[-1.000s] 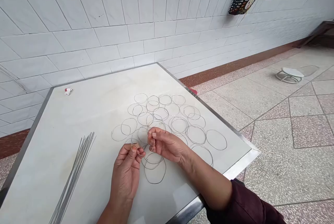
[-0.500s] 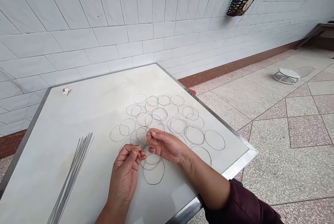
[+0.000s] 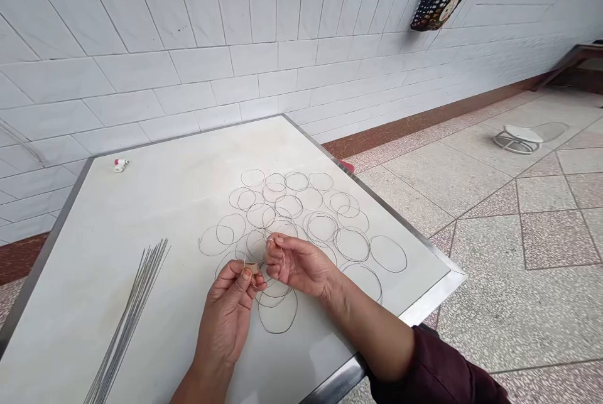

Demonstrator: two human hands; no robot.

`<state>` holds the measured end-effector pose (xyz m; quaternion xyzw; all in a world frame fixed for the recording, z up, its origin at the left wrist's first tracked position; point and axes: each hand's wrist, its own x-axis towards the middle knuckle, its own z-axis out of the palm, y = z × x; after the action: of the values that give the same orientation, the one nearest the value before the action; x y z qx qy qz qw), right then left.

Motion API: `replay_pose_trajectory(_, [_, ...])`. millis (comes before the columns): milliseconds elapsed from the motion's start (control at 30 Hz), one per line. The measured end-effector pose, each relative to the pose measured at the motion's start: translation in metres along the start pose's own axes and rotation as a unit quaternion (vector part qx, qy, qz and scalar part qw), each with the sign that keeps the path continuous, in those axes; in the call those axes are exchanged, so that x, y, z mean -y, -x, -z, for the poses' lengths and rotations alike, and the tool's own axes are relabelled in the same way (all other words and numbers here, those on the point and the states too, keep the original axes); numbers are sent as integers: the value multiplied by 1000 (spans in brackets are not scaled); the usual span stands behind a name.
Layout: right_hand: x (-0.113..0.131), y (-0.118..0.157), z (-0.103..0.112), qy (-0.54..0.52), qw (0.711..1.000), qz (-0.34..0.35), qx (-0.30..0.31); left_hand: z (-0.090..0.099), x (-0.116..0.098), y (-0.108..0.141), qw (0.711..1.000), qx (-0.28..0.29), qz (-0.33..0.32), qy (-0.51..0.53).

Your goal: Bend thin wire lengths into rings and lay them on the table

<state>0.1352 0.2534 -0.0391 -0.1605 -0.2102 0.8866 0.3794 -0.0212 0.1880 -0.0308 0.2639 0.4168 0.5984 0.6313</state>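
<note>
My left hand pinches a small tan piece, perhaps tape or card, between thumb and fingers, with a thin wire against it. Just right of it, my right hand is closed, its thumb and forefinger gripping the same curved wire. The wire bends into a loop between the two hands; part of it is hidden by fingers. Beneath and beyond the hands, several thin wire rings lie flat on the white table, many overlapping. One ring lies just below my hands.
A bundle of straight wires lies on the table's left side. Near the far left corner sits a small white and red object. A tiled wall runs behind the table. A low stool stands on the floor at right.
My left hand has shifted very slightly right, and the tan piece shows a little more. The right hand keeps nearly the same place and grip.
</note>
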Motion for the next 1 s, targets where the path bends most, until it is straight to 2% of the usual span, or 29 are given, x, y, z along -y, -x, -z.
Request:
replay_pose_trajectory(67, [1, 1, 0, 40, 999, 10, -3, 1, 1, 0, 1000, -3, -1, 0])
replay_pose_trajectory(167, [2, 3, -2, 192, 979, 60, -29, 2, 2, 0, 1000, -9, -5, -7])
replay_pose_trajectory(233, [3, 5, -4, 322, 939, 114, -46, 3, 3, 0, 1000, -5, -3, -19])
replay_pose_trajectory(300, [3, 6, -6, 430, 885, 173, -47, 2, 3, 0, 999, 4, 2, -35])
replay_pose_trajectory(400, [3, 6, -7, 534, 812, 236, -28, 1, 1, 1, 998, 16, 23, -55])
replay_pose_trajectory(500, [5, 6, -5, 584, 774, 244, -20, 0, -1, 2, 996, 29, 51, -60])
replay_pose_trajectory(767, [12, 7, 4, 602, 760, 244, 30, 2, 1, 1, 995, 50, 82, -31])
replay_pose_trajectory(1000, [15, 10, 2, 600, 771, 211, 41, -2, -1, 3, 992, 68, 104, -37])
